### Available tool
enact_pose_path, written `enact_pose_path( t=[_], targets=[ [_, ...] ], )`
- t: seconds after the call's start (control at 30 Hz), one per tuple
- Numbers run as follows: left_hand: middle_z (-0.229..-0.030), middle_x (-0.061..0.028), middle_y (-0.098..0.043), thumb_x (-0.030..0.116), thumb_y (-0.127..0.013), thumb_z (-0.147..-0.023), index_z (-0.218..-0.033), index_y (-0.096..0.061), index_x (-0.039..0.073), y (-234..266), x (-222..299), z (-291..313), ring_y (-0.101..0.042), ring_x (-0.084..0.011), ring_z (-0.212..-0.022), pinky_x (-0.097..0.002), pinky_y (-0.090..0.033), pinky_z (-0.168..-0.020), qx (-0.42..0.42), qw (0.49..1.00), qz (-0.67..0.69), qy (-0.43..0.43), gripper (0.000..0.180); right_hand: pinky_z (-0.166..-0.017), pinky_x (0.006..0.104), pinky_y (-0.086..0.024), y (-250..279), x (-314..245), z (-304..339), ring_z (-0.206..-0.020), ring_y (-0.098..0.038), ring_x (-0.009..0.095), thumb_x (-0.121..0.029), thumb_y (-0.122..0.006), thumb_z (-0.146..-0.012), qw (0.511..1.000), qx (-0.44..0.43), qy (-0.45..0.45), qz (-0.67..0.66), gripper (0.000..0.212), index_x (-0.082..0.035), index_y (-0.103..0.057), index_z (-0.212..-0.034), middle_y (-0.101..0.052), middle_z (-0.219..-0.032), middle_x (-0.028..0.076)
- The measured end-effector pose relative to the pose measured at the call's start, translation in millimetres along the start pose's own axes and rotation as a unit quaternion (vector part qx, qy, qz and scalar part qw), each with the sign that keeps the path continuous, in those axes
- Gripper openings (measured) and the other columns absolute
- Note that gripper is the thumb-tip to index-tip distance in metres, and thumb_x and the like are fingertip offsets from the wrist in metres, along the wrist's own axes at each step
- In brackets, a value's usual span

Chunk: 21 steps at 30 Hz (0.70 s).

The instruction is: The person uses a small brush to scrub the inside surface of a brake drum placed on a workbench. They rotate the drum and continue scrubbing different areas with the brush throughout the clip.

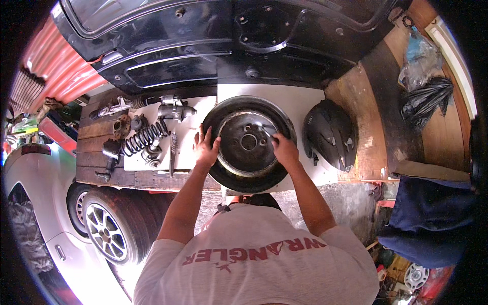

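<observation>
A black steel wheel rim with a worn inner ring lies flat on the workbench in front of me. The hub hole and several bolt holes show in its middle. My left hand rests on the rim's left edge, its fingers spread and the thumb toward the inside. Over the right side of the wheel, my right hand is closed on a slim tool whose tip reaches into the dish near the bolt holes. The tool's exact kind is too small and blurred to make out.
To the left lie a coil spring, a rusty hub and a long pointed metal tool. A black helmet sits at the right. A black car panel stands behind; a tyre with a white wheel is at lower left.
</observation>
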<state>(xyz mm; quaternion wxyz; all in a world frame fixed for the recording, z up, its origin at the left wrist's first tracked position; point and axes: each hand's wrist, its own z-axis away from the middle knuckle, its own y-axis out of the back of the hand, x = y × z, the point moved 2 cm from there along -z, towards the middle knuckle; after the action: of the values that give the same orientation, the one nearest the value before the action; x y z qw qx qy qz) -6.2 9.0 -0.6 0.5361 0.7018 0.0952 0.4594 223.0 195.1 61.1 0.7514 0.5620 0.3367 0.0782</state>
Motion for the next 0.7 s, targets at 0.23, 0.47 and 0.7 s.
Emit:
enact_pose_path(
  t=[0.23,0.47,0.7],
  targets=[
    [-0.158,-0.0059,-0.018,0.056,-0.047,-0.092,-0.146,-0.036,0.019,-5.0,-5.0,0.5,-0.030,-0.0347,-0.137,-0.0521,-0.029,-0.109,-0.001,1.000,0.006,0.000,0.067,-0.079,0.0509,-0.050,-10.6,12.1,5.2,-0.090,-0.064,0.041,-0.028,-0.058,-0.090,0.998,0.039,0.027,-0.044,0.029,-0.016,-0.059,-0.117,-0.067,-0.097,0.020],
    [-0.158,-0.0058,-0.018,0.055,-0.046,-0.092,-0.148,-0.032,0.019,-2.6,-3.8,-6.9,-0.031,-0.0353,-0.136,-0.0524,-0.030,-0.109,-0.003,1.000,-0.005,0.010,0.068,-0.078,0.0506,-0.051,6.4,15.6,28.9,-0.091,-0.064,0.041,-0.031,-0.057,-0.092,0.999,-0.016,-0.027,-0.033,0.030,-0.018,-0.057,-0.119,-0.067,-0.097,0.020],
    [-0.158,-0.0063,-0.018,0.056,-0.045,-0.092,-0.147,-0.033,0.018,-5.9,-6.1,-9.3,-0.030,-0.0352,-0.136,-0.0529,-0.030,-0.108,0.010,1.000,0.005,-0.007,0.068,-0.081,0.0512,-0.049,-17.0,-18.1,-39.9,-0.095,-0.063,0.041,-0.032,-0.054,-0.093,0.999,-0.015,0.035,-0.038,0.030,-0.018,-0.057,-0.120,-0.066,-0.102,0.021]
  ],
)
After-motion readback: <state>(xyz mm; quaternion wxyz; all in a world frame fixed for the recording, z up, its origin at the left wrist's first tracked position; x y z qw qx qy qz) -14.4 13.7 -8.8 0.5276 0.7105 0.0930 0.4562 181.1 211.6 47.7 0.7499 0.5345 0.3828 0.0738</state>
